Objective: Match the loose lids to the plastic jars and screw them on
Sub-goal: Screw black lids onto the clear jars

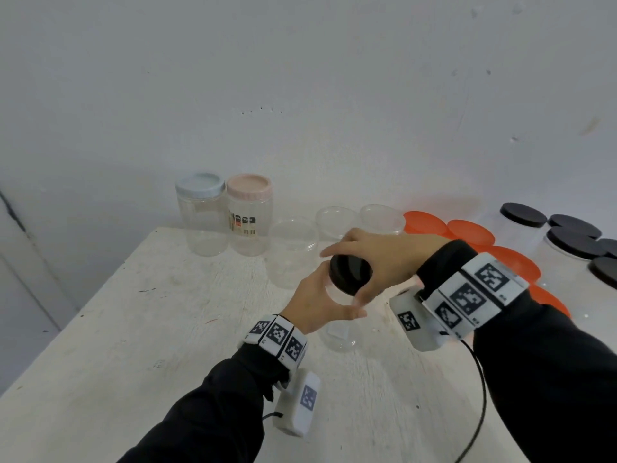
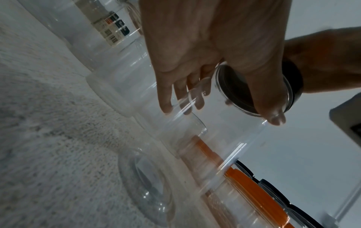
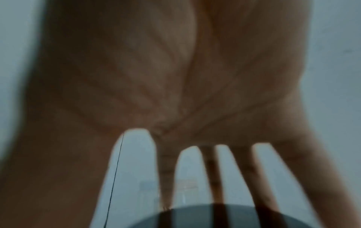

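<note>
The left hand wraps its fingers around a clear jar standing near the middle of the desk, most likely to keep it from turning. The right hand comes from above, its fingers spread and grasping the rim of a black lid seated on the jar's mouth, a grip suited to twisting. Along the desk's far edge two capped jars stand at the left, with open jars beside them, perhaps waiting for lids.
</note>
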Demonstrator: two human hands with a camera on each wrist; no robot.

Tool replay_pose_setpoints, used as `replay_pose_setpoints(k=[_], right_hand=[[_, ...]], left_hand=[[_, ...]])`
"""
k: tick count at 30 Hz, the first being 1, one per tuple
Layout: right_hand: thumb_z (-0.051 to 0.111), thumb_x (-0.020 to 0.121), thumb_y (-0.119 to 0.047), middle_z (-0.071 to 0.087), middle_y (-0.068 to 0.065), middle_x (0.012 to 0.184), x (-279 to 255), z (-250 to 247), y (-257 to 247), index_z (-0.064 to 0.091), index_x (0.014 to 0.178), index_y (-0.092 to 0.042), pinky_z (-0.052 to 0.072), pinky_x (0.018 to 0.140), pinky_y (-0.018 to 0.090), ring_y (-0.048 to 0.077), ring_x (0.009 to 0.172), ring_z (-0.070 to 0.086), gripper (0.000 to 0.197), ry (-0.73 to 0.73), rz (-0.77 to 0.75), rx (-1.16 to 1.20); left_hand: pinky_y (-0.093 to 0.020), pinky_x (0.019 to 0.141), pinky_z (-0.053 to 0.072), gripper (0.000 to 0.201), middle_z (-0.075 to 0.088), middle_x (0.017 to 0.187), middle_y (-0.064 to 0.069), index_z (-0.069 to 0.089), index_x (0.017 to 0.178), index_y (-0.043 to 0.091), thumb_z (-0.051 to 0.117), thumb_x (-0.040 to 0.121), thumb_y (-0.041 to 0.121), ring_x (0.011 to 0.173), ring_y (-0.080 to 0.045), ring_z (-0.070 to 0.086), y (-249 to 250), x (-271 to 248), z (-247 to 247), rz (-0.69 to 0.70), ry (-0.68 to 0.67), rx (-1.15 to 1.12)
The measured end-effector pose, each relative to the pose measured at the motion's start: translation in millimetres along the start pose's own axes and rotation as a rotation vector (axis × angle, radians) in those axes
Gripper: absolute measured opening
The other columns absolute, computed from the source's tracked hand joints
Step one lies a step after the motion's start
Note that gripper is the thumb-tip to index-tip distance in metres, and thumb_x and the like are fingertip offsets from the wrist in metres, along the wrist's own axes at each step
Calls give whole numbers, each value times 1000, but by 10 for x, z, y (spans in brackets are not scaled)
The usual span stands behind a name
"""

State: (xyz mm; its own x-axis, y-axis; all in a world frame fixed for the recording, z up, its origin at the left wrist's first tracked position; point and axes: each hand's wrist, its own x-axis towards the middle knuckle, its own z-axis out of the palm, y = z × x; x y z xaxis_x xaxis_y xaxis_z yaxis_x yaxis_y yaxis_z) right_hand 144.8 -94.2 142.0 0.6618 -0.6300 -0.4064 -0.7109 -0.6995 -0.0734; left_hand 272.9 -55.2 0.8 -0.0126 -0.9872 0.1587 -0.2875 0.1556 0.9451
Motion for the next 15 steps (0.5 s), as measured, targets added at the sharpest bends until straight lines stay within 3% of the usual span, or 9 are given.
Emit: replay_pose_setpoints(k=[2,3,7,10,12,14,15], right_hand=[[76,73,-31,32,-6,128,-16,-26,4,34,136,-39,42,84,26,19,114,42,76,9,-84,-10],[76,73,-31,34,-6,123,-8,-17,8,37,133,-39,41,80,25,19,111,43,72,48,-84,-30],[65,73,-59,47,-3,98,60,121,-28,51,122,-28,38,67,23,17,90,49,59,292,24,-93],[53,74,-72,54,1,92,93,202,-33,57,113,-18,40,63,23,18,83,55,66,423,76,-133],[54,75,-71,52,1,114,48,143,45,47,130,-28,44,79,27,19,101,54,70,276,37,-112],[67,77,-53,34,-5,133,-20,58,115,29,141,-39,41,94,29,16,119,41,76,44,-92,-19],[72,76,-40,30,-7,134,-29,33,134,28,141,-41,40,95,28,16,120,39,79,-7,-154,4]], left_hand=[[-16,91,41,84,57,119,14,44,130,26,86,57,35,112,0,51,3,-3,3,1,-9,1],[-17,91,41,84,57,119,14,44,130,26,86,58,35,112,1,51,3,-4,8,2,-6,4],[-16,86,43,78,58,116,15,43,124,33,86,59,33,108,2,53,-16,-16,37,-9,35,2],[-15,85,42,80,57,117,15,42,124,35,87,58,33,109,1,52,-13,-17,50,-32,40,-7],[-19,90,43,83,57,118,14,44,125,31,87,54,38,111,-1,52,0,-19,52,-35,37,-4],[-23,94,44,88,58,119,13,45,127,30,83,50,46,113,-2,51,19,-30,45,-26,27,17],[-23,95,43,89,57,119,14,44,129,30,83,50,46,114,-2,51,27,-30,36,-25,21,23]])
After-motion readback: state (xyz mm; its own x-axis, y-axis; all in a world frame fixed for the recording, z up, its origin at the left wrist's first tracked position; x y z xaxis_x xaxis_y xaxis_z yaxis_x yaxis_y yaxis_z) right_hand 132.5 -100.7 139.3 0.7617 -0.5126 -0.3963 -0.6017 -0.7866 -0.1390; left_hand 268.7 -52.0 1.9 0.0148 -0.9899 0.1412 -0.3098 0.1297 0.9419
